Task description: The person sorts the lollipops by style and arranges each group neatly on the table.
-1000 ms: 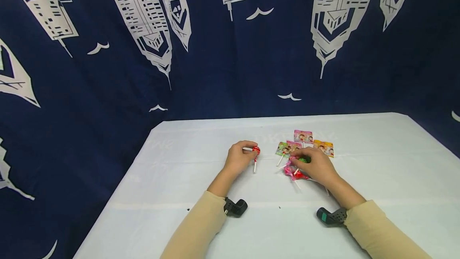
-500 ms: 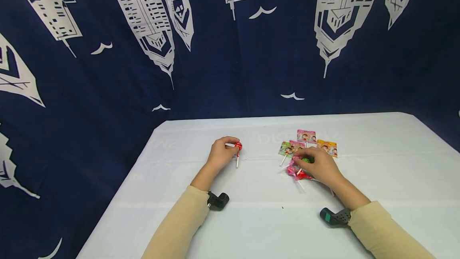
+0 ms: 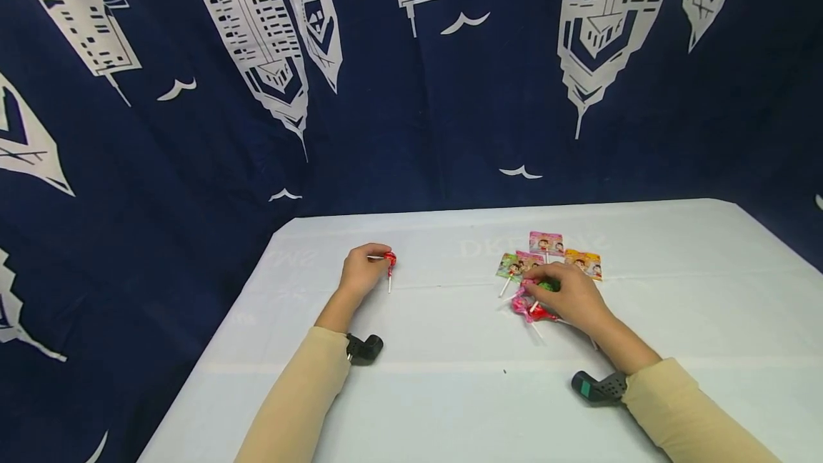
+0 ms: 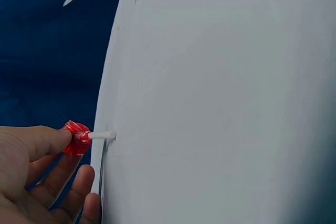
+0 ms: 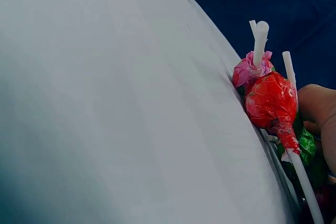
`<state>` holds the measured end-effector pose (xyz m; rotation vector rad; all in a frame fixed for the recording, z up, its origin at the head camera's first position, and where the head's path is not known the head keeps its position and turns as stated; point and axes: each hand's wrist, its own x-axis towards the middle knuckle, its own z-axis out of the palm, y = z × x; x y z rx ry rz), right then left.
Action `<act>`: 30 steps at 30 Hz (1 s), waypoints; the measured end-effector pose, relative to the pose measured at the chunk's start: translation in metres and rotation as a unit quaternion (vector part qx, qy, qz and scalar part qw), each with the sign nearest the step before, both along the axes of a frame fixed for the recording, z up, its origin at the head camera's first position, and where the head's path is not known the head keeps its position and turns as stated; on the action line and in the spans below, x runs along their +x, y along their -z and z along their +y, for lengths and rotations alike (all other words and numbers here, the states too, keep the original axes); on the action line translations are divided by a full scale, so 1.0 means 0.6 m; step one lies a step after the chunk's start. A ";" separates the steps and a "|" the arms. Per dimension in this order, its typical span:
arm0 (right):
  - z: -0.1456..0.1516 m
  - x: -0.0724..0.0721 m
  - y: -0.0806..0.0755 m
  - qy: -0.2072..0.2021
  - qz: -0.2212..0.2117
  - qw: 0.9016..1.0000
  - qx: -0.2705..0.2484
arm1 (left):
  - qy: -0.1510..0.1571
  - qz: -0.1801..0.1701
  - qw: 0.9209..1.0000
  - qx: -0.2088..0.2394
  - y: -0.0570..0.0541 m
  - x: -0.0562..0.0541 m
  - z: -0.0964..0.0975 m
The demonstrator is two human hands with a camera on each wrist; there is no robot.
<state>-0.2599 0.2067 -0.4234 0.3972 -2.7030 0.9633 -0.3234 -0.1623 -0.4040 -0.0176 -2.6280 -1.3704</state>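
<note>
Left hand (image 3: 361, 272) pinches red lollipop (image 4: 79, 139) near far edge, left half, of white surface (image 3: 444, 370), right hand (image 3: 574, 295) at lollipop pile (image 3: 522, 304), grip unclear; seemingly separating step, next calls for set-down, release.

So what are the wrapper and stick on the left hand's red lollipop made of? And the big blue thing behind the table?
The wrapper looks like thin plastic film: shiny and crinkled. The stick is smooth, plain white, probably plastic, though rolled paper is possible. The blue backdrop looks like matte fabric, hanging with soft creases and little shine.
</note>
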 end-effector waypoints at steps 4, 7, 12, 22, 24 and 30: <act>0.000 0.000 0.001 0.000 -0.002 1.000 0.001 | -0.007 -0.002 1.000 -0.002 0.003 0.000 -0.007; 0.000 0.000 0.002 0.000 -0.003 1.000 0.001 | -0.006 -0.001 1.000 -0.003 0.006 -0.002 -0.009; 0.001 0.002 0.001 0.001 0.002 1.000 -0.001 | -0.003 0.000 1.000 -0.002 0.013 -0.007 -0.010; 0.000 0.003 0.001 0.000 0.001 1.000 -0.001 | -0.010 0.016 1.000 0.001 0.028 -0.009 -0.014; 0.000 0.003 0.001 0.001 0.002 1.000 -0.001 | -0.009 0.022 1.000 0.001 0.032 -0.010 -0.014; -0.001 0.000 0.004 0.003 0.007 1.000 -0.003 | -0.010 0.031 0.999 -0.004 0.039 -0.013 -0.016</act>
